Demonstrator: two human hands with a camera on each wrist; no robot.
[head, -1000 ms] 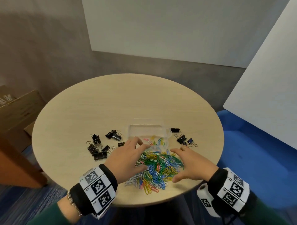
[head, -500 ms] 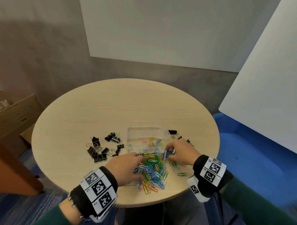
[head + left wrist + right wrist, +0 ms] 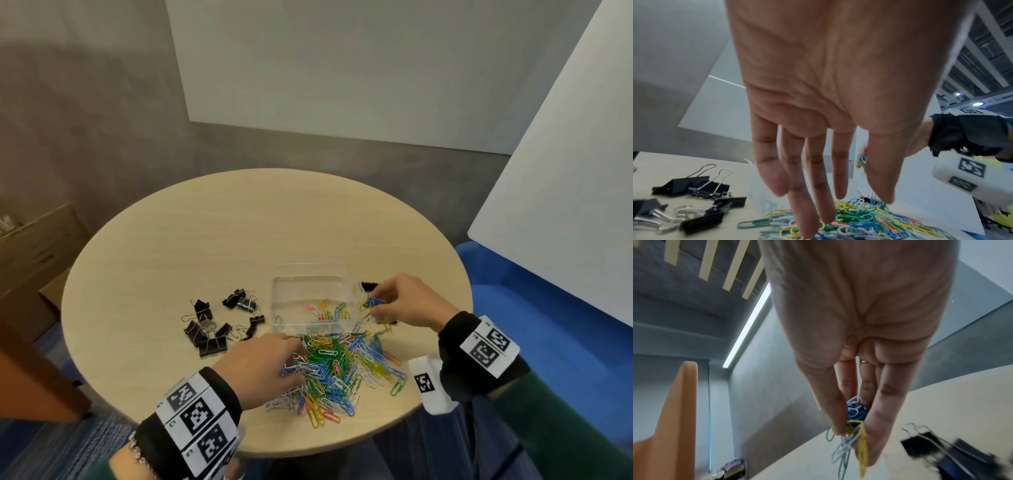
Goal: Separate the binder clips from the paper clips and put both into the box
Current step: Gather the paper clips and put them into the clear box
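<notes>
A heap of coloured paper clips lies at the table's near edge. Just behind it stands a clear plastic box with a few paper clips inside. My right hand hovers at the box's right end and pinches a small bunch of paper clips. My left hand reaches into the heap's left side with its fingers straight and spread, the tips touching clips. Black binder clips lie in a group left of the box, and a few more lie beside my right hand.
The round wooden table has bare room across its far half. A blue seat is to the right, a cardboard box and a brown panel to the left. White boards stand behind.
My right hand closed on a bunch of paper clips from the heap, then lifted and carried them up to the box's right end. My left hand slid a little deeper into the heap.
</notes>
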